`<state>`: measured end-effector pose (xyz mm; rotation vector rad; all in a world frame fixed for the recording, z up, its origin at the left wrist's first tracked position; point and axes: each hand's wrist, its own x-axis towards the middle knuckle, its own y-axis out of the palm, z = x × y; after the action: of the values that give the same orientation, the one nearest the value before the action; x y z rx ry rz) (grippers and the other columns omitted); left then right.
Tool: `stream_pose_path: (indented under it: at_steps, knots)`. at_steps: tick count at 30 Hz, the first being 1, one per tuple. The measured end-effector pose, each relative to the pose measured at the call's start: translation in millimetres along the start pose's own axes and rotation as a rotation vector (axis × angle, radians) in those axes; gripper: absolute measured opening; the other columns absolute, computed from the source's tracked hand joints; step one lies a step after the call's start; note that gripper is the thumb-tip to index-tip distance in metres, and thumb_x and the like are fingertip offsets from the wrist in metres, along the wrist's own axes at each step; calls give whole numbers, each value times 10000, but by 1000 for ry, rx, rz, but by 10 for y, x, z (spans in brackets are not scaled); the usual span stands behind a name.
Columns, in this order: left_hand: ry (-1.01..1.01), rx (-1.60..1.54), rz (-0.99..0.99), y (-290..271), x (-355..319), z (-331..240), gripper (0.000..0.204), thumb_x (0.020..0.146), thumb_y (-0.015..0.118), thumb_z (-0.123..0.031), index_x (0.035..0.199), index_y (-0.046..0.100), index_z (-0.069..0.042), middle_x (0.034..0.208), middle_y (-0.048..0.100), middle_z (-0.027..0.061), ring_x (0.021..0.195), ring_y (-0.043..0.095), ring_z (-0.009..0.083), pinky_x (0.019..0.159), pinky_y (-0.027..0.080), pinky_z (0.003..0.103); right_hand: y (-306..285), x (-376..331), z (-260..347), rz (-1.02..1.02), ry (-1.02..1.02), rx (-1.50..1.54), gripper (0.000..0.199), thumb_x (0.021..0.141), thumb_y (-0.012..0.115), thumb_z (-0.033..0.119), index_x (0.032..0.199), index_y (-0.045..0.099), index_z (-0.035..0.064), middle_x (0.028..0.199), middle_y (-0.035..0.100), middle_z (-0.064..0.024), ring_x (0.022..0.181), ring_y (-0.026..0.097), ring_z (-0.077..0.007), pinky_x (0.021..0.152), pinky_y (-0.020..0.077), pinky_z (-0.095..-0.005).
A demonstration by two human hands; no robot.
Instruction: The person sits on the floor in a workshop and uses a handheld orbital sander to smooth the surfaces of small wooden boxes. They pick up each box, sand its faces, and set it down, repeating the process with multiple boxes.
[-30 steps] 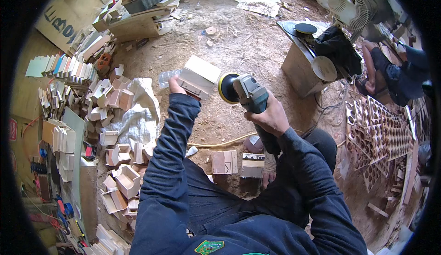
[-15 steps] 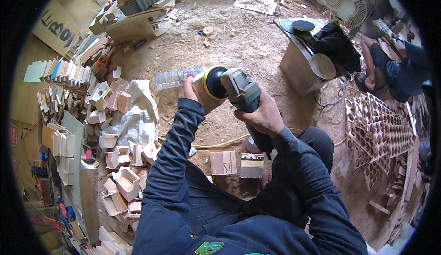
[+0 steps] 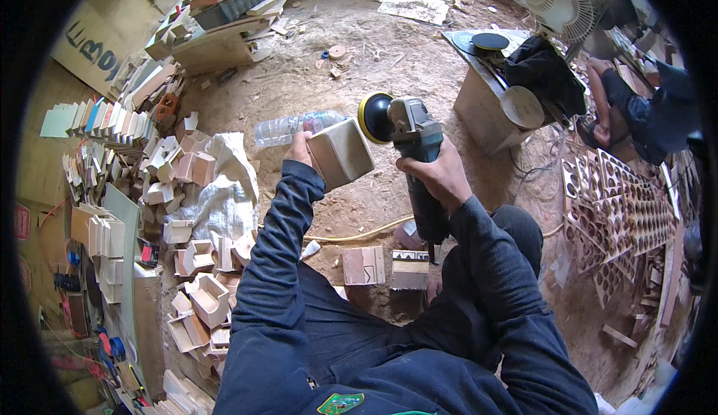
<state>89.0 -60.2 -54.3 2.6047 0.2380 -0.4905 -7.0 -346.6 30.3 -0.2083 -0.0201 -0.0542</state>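
Note:
My left hand (image 3: 298,150) is closed on the side of a small wooden box (image 3: 341,154) with rounded corners, held up and tilted. Around the body of a green-and-grey angle grinder (image 3: 428,209) wraps my right hand (image 3: 441,174). The grinder's round sanding disc (image 3: 375,117), black with a yellow rim, stands just right of the box's upper corner, with a narrow gap between them. Behind the box and my left fingers, a clear plastic bottle (image 3: 278,130) lies on the dusty ground. Most of my left fingers are hidden by the box.
Wooden boxes (image 3: 208,299) pile up at left beside a white sack (image 3: 228,183). Two wooden blocks (image 3: 364,266) sit before my lap, near a yellow cord (image 3: 344,237). At right are a stand (image 3: 482,112), a fan (image 3: 572,7), perforated boards (image 3: 621,205) and another person (image 3: 666,116).
The grinder has moved right and turned more upright, its disc coming away from the box. My left hand has turned the box so a broad face shows.

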Motion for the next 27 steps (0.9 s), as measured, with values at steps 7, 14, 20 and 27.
stream_pose_path:
  at_steps: [7,14,20,27]
  knots:
    - [5,-104,48,80,28,88,600,967,577,-543,1206,676,-2,1075,741,155,926,735,281,832,592,404,119,-163,25,20,-74,-45,636,692,886,259,1248,659,49,1102,730,-117,994,707,-237,927,552,-367]
    - [24,-89,-20,279,-236,59,642,1008,528,-573,1301,648,-15,1164,734,154,1007,736,301,881,591,402,231,-238,26,27,-42,-175,748,670,875,384,1298,627,61,1126,733,-197,1039,731,-366,937,568,-444]
    - [99,-29,-64,368,-342,54,709,1004,499,-615,1346,614,-5,1184,724,155,1002,735,308,856,597,429,217,-188,25,13,-18,-262,757,684,856,394,1316,613,57,1129,727,-220,1065,722,-395,954,565,-451]
    - [203,-241,-164,447,-500,-234,677,995,499,-643,1317,608,-57,1236,696,129,1073,701,310,935,577,472,89,-184,-198,-32,45,-288,670,691,872,291,1270,638,49,1108,736,-140,1024,710,-268,946,550,-385]
